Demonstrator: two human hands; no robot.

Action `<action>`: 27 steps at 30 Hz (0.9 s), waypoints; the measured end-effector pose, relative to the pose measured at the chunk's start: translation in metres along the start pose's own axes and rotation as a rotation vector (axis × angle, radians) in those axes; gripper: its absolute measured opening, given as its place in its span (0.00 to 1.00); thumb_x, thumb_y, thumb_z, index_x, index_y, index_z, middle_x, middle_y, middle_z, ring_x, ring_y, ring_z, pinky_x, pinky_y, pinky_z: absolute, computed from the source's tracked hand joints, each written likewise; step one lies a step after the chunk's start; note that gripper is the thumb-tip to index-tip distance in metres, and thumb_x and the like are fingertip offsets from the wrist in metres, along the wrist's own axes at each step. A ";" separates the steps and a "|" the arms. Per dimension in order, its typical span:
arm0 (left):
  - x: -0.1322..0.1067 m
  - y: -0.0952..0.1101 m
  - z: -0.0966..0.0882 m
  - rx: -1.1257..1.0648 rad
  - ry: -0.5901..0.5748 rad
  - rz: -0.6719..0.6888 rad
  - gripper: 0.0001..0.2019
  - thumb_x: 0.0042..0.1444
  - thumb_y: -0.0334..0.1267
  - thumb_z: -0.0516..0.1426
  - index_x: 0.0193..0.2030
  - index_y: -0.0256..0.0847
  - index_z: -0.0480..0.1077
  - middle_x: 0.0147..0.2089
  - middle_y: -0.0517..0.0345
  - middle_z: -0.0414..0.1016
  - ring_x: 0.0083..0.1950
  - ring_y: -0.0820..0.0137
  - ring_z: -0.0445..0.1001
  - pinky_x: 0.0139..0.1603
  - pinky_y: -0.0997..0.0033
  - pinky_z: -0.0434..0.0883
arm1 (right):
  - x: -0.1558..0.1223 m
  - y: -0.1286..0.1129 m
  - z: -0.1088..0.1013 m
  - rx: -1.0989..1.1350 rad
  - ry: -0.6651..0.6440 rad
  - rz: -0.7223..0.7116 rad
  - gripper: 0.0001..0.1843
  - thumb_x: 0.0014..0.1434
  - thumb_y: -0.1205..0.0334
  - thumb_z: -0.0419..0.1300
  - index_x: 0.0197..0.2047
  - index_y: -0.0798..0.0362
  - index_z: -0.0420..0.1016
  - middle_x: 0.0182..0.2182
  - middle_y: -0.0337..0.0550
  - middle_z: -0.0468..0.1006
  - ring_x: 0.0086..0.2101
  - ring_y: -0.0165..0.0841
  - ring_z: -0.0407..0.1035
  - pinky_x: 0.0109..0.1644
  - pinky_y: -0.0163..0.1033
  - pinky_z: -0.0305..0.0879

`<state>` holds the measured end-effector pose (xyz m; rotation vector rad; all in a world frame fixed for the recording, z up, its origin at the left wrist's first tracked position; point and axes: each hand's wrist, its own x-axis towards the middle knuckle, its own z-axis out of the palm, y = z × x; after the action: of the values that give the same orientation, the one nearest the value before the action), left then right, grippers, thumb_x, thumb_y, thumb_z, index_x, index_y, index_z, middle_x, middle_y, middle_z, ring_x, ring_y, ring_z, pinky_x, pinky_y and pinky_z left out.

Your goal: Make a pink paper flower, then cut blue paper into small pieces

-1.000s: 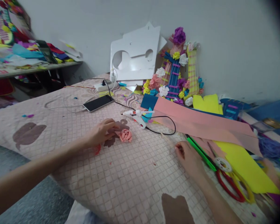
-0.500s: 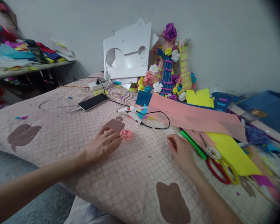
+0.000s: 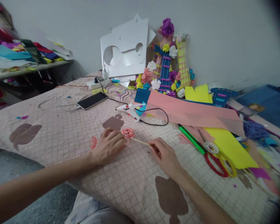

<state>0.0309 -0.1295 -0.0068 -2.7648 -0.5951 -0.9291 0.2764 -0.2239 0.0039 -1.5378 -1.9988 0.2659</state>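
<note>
My left hand (image 3: 108, 145) lies on the checked cloth, its fingers curled against a small pink paper rose (image 3: 128, 133). My right hand (image 3: 162, 154) pinches one end of a thin wooden stick (image 3: 140, 142). The stick's far end touches the rose. A white glue gun (image 3: 130, 109) with a black cord (image 3: 162, 112) rests just beyond the rose.
Red-handled scissors (image 3: 217, 159), a green pen (image 3: 191, 139), and pink (image 3: 191, 112) and yellow paper sheets (image 3: 228, 146) lie to the right. A phone (image 3: 91, 100) and power strip (image 3: 96, 83) sit at the back left. Paper flower crafts (image 3: 165, 65) and a white cutout (image 3: 124, 51) lean on the wall.
My right hand has moved left from beside the green pen, now holding a stick that reaches the rose. My left hand stays against the rose.
</note>
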 end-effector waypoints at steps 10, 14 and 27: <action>-0.004 -0.008 0.004 -0.007 0.029 -0.154 0.09 0.57 0.37 0.58 0.43 0.41 0.64 0.42 0.54 0.73 0.43 0.63 0.68 0.49 0.58 0.60 | 0.020 -0.013 0.018 -0.110 -0.028 -0.088 0.07 0.63 0.69 0.49 0.40 0.52 0.67 0.35 0.42 0.72 0.33 0.32 0.69 0.34 0.36 0.66; -0.005 -0.009 0.000 0.021 -0.011 -0.147 0.05 0.58 0.34 0.57 0.41 0.42 0.65 0.38 0.58 0.74 0.41 0.65 0.69 0.48 0.57 0.58 | 0.027 -0.017 0.024 -0.180 -0.046 -0.119 0.07 0.63 0.68 0.49 0.40 0.52 0.67 0.36 0.43 0.73 0.33 0.33 0.69 0.33 0.36 0.65; 0.001 -0.011 -0.004 0.042 -0.079 -0.028 0.05 0.62 0.31 0.52 0.41 0.40 0.68 0.41 0.57 0.76 0.45 0.65 0.70 0.49 0.58 0.57 | 0.025 -0.016 0.029 -0.229 -0.087 -0.120 0.07 0.63 0.68 0.48 0.40 0.52 0.67 0.36 0.43 0.73 0.33 0.33 0.70 0.31 0.36 0.64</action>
<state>0.0251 -0.1200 -0.0028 -2.7728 -0.6603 -0.8066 0.2426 -0.1998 -0.0032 -1.5587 -2.2452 0.0573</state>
